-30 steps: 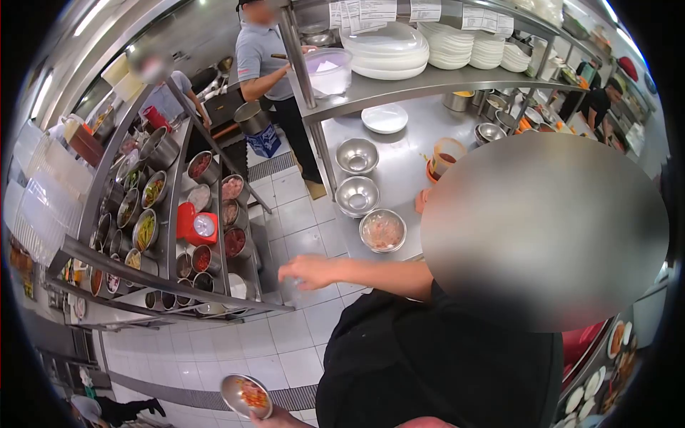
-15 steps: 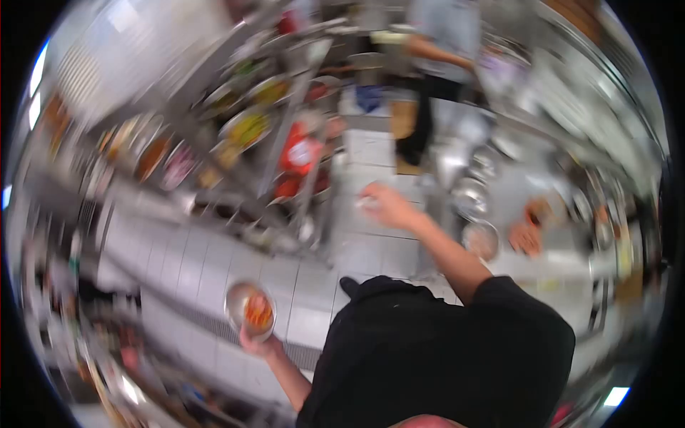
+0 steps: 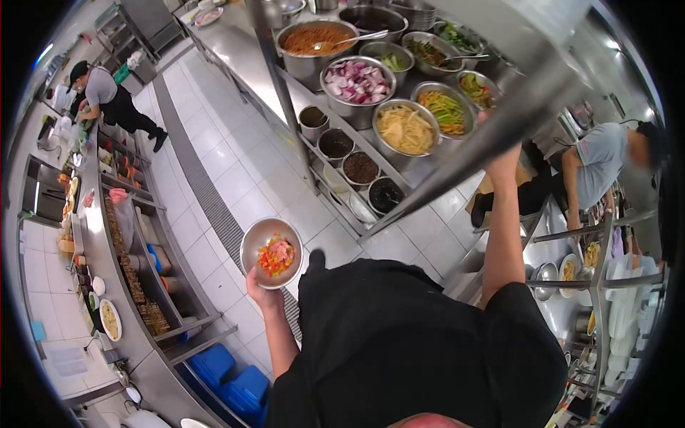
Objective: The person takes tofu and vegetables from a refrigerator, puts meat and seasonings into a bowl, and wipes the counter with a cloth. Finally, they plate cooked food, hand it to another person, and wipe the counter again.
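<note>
My left hand grips the rim of a metal mixing bowl, held out over the floor. Inside it lie diced red, orange and green vegetables with a pink lump of what looks like raw meat. My right hand reaches to the prep counter, partly behind a slanting metal bar. Its fingertips are at the edge of a bowl of mixed sliced vegetables; whether they hold anything is hidden. Close by stand a bowl of green and yellow strips and one of pale yellow strips.
Chopped red onion and an orange-brown crumbly food fill bowls farther along. Dark sauces sit in small pots below. One co-worker is at the right, another far left. A counter runs along the left, with blue bins beneath.
My view has swung round toward the bowls on the prep counter and sharpened. The right hand has gone from over the floor to the vegetable bowls. My left hand still holds the mixing bowl.
</note>
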`<action>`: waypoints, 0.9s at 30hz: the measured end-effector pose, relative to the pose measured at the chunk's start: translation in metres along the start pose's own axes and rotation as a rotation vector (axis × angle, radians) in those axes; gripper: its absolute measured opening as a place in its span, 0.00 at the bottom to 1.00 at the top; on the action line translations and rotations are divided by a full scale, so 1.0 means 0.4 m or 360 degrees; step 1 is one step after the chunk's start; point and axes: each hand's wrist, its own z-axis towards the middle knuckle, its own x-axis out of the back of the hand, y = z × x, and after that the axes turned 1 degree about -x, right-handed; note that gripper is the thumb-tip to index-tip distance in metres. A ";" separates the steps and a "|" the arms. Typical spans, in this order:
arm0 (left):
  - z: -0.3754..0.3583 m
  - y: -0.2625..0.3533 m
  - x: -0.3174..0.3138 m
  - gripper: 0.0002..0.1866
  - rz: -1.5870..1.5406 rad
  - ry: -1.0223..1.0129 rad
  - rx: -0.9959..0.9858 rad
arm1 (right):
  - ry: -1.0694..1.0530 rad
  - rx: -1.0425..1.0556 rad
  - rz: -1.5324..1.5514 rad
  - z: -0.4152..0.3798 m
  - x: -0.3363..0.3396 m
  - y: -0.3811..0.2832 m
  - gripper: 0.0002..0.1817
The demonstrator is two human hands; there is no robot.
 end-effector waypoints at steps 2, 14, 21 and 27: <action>0.074 0.007 -0.010 0.24 0.0038 0.0000 0.0056 | -0.0003 -0.0255 0.0083 0.005 -0.065 0.035 0.08; 0.544 0.036 -0.225 0.26 0.0695 -0.0598 0.0081 | 0.1254 0.0562 -0.0244 -0.112 -0.052 -0.387 0.09; 0.622 0.008 -0.300 0.29 0.0733 -0.0939 0.0164 | -0.0600 -0.0629 0.0322 -0.227 -0.684 -0.357 0.10; 0.653 -0.007 -0.260 0.31 0.0882 -0.0890 0.0332 | -0.0868 -0.0855 -0.0853 -0.108 -1.036 -0.001 0.16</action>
